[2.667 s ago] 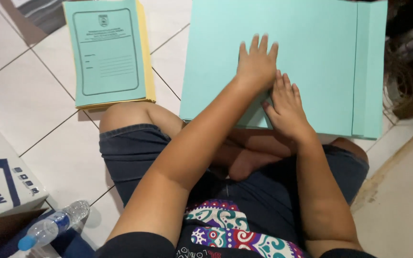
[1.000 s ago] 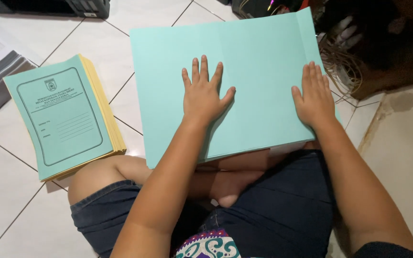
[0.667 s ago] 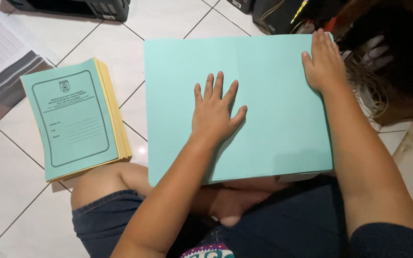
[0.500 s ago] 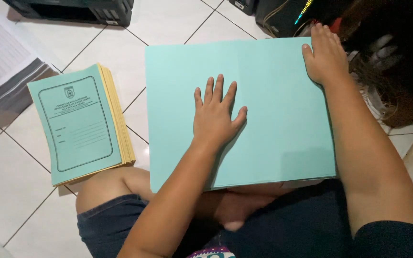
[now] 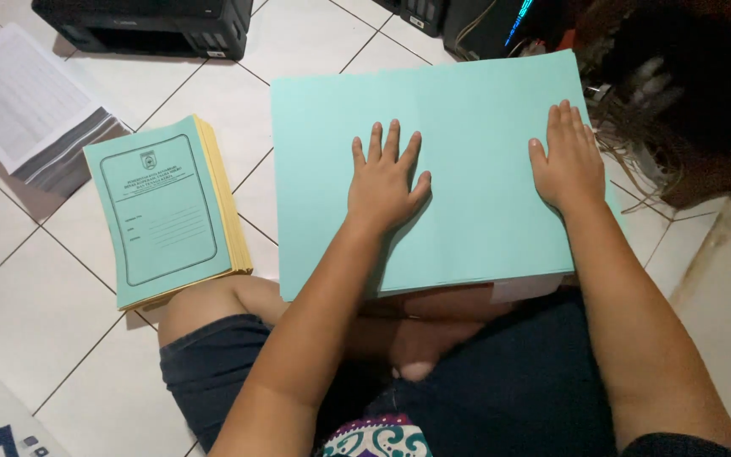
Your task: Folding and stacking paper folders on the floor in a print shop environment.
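- The left hand (image 5: 385, 182) is laid flat, palm down and fingers spread, on the large pale green sheet of card (image 5: 475, 245); nothing is gripped, the sheet is only pressed from above.
- The right hand (image 5: 567, 161) is likewise laid flat and open on the same sheet, fingers held close together, near the sheet's right edge; nothing is closed around.
- The two hands are seen well apart, the left near the middle of the sheet and the right toward its far right side.
- The green sheet is spread across the person's lap and the white tiled floor (image 5: 35, 313), its near edge resting over the crossed legs in dark shorts (image 5: 518, 389).
- A strip of white paper (image 5: 526, 288) is seen protruding under the sheet's near right corner.
- To the left of the sheet, apart from it, a stack of booklets with a printed pale green cover and yellow page edges (image 5: 167, 211) is set on the floor, just beside the person's left knee.
- Further left, a pile of white printed sheets (image 5: 31, 106) is seen on the tiles.
- A black printer (image 5: 145, 25) is placed at the top left.
- Dark equipment with tangled cables (image 5: 636, 110) is found beyond the sheet's right corner.
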